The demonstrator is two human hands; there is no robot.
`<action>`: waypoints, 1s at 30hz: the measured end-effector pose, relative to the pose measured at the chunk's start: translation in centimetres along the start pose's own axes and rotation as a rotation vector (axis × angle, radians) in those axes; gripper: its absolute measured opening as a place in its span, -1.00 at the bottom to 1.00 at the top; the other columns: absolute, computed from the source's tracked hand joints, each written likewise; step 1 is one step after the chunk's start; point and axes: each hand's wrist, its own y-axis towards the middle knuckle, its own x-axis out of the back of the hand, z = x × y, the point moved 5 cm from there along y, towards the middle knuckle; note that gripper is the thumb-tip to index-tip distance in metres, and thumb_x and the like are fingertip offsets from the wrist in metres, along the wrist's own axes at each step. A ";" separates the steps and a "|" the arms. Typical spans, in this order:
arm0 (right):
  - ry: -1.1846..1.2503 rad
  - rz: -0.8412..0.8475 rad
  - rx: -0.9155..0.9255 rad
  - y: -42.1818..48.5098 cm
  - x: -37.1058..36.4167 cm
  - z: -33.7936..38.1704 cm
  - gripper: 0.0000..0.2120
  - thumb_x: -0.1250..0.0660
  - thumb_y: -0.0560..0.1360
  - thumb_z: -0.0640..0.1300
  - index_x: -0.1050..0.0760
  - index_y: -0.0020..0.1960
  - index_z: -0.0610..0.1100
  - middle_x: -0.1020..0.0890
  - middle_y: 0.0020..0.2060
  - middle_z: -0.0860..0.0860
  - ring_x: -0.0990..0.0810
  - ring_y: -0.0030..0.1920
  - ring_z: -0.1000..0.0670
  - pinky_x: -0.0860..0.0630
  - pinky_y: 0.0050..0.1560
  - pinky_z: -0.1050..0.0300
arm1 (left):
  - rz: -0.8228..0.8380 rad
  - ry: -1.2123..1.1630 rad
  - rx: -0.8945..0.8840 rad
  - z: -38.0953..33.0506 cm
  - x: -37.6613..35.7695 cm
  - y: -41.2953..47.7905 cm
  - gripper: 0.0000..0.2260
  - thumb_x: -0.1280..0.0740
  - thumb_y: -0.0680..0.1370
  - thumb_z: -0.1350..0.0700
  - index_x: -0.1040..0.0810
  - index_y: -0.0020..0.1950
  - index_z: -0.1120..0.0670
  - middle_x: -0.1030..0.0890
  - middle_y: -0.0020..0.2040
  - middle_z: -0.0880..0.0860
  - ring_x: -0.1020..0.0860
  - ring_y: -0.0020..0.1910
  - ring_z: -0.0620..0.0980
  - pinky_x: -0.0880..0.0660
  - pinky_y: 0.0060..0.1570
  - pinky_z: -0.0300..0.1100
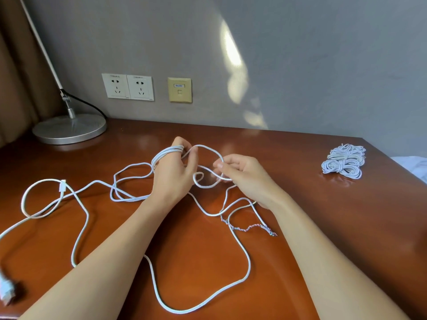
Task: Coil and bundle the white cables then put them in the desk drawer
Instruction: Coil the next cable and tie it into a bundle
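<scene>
A long white cable (198,299) sprawls in loose loops over the brown desk (300,227). Several turns of it are wound round the fingers of my left hand (173,172), which holds the coil above the middle of the desk. My right hand (240,174) pinches the same cable just to the right, with a loop arching between the two hands. One cable end shows frayed coloured wires (249,227). A white plug (62,186) lies at the left. Two bundled white cables (344,161) sit at the far right of the desk.
A lamp with a round metal base (69,129) stands at the back left. Wall sockets (128,87) and a beige data port (179,90) are on the grey wall. A white connector (7,291) lies at the desk's front left edge. No drawer is in view.
</scene>
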 end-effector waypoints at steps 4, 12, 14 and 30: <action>0.046 -0.242 0.030 0.5 1.5 -0.6 -0.87 -0.30 0.68 -0.09 -0.61 0.16 -0.03 -0.75 -0.12 0.08 -0.72 -0.08 0.15 -0.54 -0.01 0.26 | 0.063 -0.023 -0.011 -0.2 -0.5 -0.2 -0.82 -0.26 0.68 -0.03 -0.47 -0.04 0.03 -0.52 -0.38 -0.02 -0.50 -0.39 -0.03 -0.49 -0.34 0.05; 0.239 -0.288 0.146 0.6 1.6 -0.2 -0.76 -0.21 0.69 -0.26 -0.57 0.22 -0.03 -0.69 -0.17 -0.01 -0.73 -0.12 0.00 -0.64 -0.05 0.19 | 0.145 -0.057 0.091 0.4 -1.4 -0.2 -0.65 -0.25 0.67 -0.16 -0.46 -0.14 0.09 -0.45 -0.39 0.00 -0.43 -0.39 -0.04 -0.45 -0.30 0.02; 0.267 -0.304 0.150 0.5 1.8 0.0 -0.77 -0.23 0.69 -0.26 -0.57 0.21 -0.02 -0.69 -0.16 0.01 -0.70 -0.21 0.00 -0.61 -0.11 0.21 | 0.158 -0.071 0.122 0.6 -1.4 -0.2 -0.65 -0.26 0.67 -0.15 -0.48 -0.12 0.10 -0.46 -0.39 0.01 -0.45 -0.39 -0.06 -0.45 -0.31 -0.04; -0.189 -0.409 0.228 0.2 2.0 -0.5 -0.88 -0.34 0.65 -0.04 -0.63 0.14 0.00 -0.66 -0.16 0.20 -0.64 -0.09 0.22 -0.48 -0.13 0.47 | 0.144 -0.169 0.253 0.7 -1.2 0.1 -0.55 -0.34 0.63 -0.06 -0.48 -0.10 0.36 -0.49 -0.33 0.19 -0.42 -0.37 -0.02 -0.42 -0.30 -0.09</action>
